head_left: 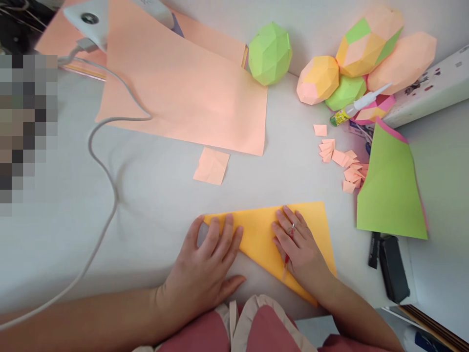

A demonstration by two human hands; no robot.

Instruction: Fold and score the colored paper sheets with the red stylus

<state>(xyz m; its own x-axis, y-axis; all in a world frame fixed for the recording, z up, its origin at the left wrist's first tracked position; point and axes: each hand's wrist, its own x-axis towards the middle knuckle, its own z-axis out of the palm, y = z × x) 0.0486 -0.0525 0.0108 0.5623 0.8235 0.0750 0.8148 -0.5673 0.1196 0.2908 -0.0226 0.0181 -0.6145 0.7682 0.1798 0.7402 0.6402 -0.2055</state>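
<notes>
A folded sheet of orange-yellow paper [264, 234] lies on the white table in front of me, narrow at its left end and wide at the right. My left hand [208, 264] presses on the narrow end with its fingers spread. Across the wider part rests my right hand [298, 247], wearing a ring. A slim red pen-like tool [287, 260] passes between its fingers, its pale tip pointing down toward me; the exact kind is unclear. Beyond the folded sheet is a small creased peach paper square [211, 166].
Large peach sheets [183, 98] cover the back left, near a white cable [115, 190]. Faceted paper shapes [270, 54] stand at the back. Small peach folded pieces [353, 171], a glue bottle [342, 117], green paper [394, 190] and a black case [394, 269] are at right.
</notes>
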